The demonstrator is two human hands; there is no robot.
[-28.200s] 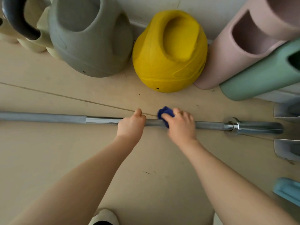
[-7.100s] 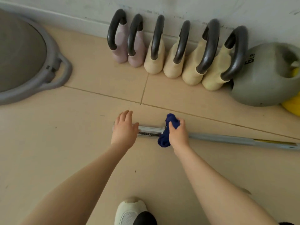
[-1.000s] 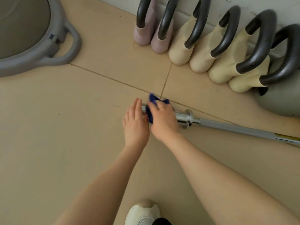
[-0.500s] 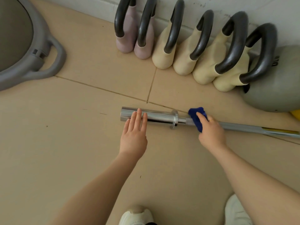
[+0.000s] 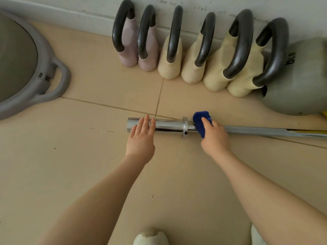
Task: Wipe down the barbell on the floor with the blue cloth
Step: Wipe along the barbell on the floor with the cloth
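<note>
A steel barbell (image 5: 169, 126) lies across the tan tiled floor, its chrome sleeve end at the centre and its grey shaft running off to the right. My left hand (image 5: 141, 138) rests flat on the sleeve near its tip, fingers straight. My right hand (image 5: 215, 137) grips the bunched blue cloth (image 5: 200, 121) around the shaft just right of the sleeve's collar. The cloth covers that stretch of the bar.
Several kettlebells (image 5: 194, 55) with dark handles stand in a row against the white wall. A large grey kettlebell (image 5: 297, 85) sits at the right. A grey balance trainer (image 5: 26, 71) lies at the left. My shoe tips (image 5: 150, 236) show at the bottom edge.
Over the last second my right hand slid the cloth from the sleeve's tip rightward past the collar onto the shaft. My left hand stayed flat on the sleeve.
</note>
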